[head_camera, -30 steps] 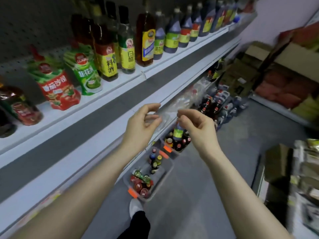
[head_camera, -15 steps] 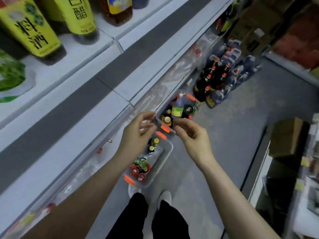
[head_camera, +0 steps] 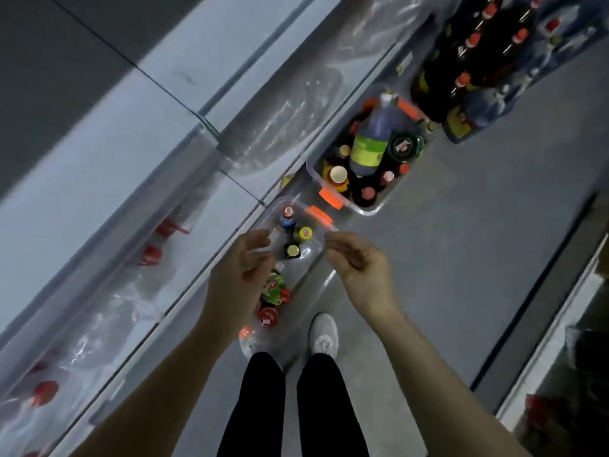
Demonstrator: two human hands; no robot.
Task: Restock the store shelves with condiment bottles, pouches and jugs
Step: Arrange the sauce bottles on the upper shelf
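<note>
The left grip (head_camera: 240, 272) and right grip (head_camera: 359, 262) hover apart, fingers loosely curled, holding nothing. Below and between them sits a clear bin (head_camera: 318, 255) on the floor (head_camera: 461, 258) — its small bottles (head_camera: 291, 250) just past the fingertips. A fuller bin (head_camera: 365, 210) lies farther ahead of the right grip, beside the shelf (head_camera: 131, 159).

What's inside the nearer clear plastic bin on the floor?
A red-capped small bottle, two yellow-capped small bottles, a green pouch and a round red lid. The left hand hides part of the clear plastic bin.
</note>
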